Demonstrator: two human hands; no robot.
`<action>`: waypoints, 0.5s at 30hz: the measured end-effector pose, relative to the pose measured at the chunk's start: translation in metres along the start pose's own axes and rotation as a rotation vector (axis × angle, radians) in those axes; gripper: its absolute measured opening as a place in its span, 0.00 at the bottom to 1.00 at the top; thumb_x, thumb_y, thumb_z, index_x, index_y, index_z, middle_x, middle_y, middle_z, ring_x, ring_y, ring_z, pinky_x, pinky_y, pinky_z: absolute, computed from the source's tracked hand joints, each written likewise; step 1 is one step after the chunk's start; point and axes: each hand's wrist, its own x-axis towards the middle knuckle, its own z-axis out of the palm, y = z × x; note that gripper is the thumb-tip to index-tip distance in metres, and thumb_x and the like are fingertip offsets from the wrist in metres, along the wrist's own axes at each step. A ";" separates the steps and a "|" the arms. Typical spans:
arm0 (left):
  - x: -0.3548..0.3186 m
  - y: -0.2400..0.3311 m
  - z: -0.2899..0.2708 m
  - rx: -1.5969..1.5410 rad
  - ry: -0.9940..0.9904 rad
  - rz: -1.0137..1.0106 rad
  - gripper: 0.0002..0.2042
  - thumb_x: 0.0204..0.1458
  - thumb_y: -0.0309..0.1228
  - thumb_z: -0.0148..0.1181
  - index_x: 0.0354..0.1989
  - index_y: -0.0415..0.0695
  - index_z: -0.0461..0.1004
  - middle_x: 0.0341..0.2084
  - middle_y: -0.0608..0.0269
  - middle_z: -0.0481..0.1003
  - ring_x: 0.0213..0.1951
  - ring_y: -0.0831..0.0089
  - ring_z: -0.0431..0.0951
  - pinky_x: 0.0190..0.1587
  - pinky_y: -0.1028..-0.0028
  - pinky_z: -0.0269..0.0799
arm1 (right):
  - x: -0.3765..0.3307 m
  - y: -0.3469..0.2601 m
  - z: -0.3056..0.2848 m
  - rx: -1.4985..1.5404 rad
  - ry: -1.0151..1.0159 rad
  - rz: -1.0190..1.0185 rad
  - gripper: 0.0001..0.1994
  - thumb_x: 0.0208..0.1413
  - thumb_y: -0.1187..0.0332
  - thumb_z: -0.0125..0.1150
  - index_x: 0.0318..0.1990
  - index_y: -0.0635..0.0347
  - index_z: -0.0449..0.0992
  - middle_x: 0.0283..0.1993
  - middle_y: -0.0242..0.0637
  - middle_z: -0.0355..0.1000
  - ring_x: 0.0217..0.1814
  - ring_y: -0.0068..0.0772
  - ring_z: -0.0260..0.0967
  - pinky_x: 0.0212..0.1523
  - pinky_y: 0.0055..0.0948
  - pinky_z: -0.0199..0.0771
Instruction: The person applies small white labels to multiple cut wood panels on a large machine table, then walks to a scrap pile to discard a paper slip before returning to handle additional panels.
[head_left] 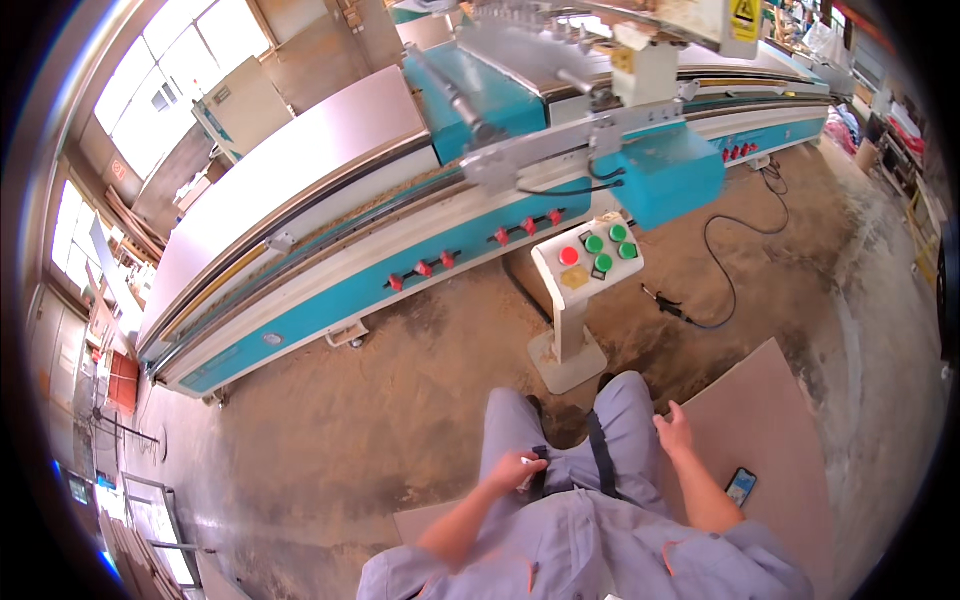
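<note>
I am seated, with my left hand [518, 470] resting over my left thigh. Its fingers are closed around a small white object [527, 461], too small to name, beside a dark strap [541, 472]. My right hand [675, 428] hangs by my right knee, thumb and fingers apart, holding nothing that I can see. Below it, a phone [741, 487] with a lit screen lies on a brown board [775, 430]. Just beyond my knees stands a control pedestal [590, 262] with one red and several green buttons.
A long white-and-teal machine [330, 300] with red knobs runs across the far side. Its carriage carries a teal box [665, 175] overhanging the pedestal. An air gun [668, 305] and its black hose [733, 290] lie on the dusty floor at right.
</note>
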 end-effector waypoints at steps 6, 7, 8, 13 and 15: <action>0.000 0.003 0.003 -0.033 -0.035 -0.060 0.15 0.48 0.41 0.62 0.37 0.41 0.79 0.27 0.66 0.76 0.29 0.77 0.73 0.31 0.73 0.71 | -0.022 -0.025 0.062 -0.479 -0.047 -0.451 0.34 0.40 0.55 0.65 0.58 0.54 0.67 0.63 0.51 0.57 0.67 0.54 0.50 0.66 0.45 0.49; -0.004 0.008 0.002 -0.047 -0.028 -0.066 0.16 0.48 0.41 0.62 0.37 0.41 0.79 0.27 0.66 0.76 0.30 0.77 0.74 0.32 0.73 0.71 | -0.026 -0.033 0.065 -0.507 -0.055 -0.441 0.34 0.40 0.56 0.65 0.58 0.54 0.67 0.65 0.51 0.55 0.68 0.54 0.48 0.67 0.47 0.47; -0.009 0.013 0.000 -0.066 -0.020 -0.073 0.16 0.48 0.41 0.62 0.37 0.40 0.79 0.27 0.65 0.76 0.30 0.77 0.74 0.34 0.73 0.71 | -0.035 -0.044 0.062 -0.538 -0.067 -0.434 0.34 0.40 0.56 0.65 0.58 0.53 0.67 0.66 0.51 0.53 0.69 0.55 0.46 0.67 0.48 0.46; -0.012 0.017 -0.004 -0.138 -0.048 -0.152 0.19 0.48 0.43 0.63 0.42 0.41 0.77 0.31 0.63 0.77 0.33 0.74 0.75 0.34 0.72 0.72 | -0.028 -0.044 0.062 -0.493 -0.104 -0.423 0.33 0.40 0.56 0.64 0.58 0.53 0.67 0.67 0.50 0.50 0.69 0.56 0.43 0.68 0.50 0.42; -0.004 0.006 -0.006 -0.132 -0.073 -0.104 0.24 0.46 0.47 0.65 0.47 0.43 0.76 0.33 0.59 0.77 0.34 0.68 0.78 0.28 0.68 0.77 | -0.028 -0.048 0.060 -0.490 -0.129 -0.409 0.33 0.40 0.55 0.64 0.58 0.52 0.66 0.66 0.49 0.50 0.70 0.56 0.41 0.68 0.51 0.39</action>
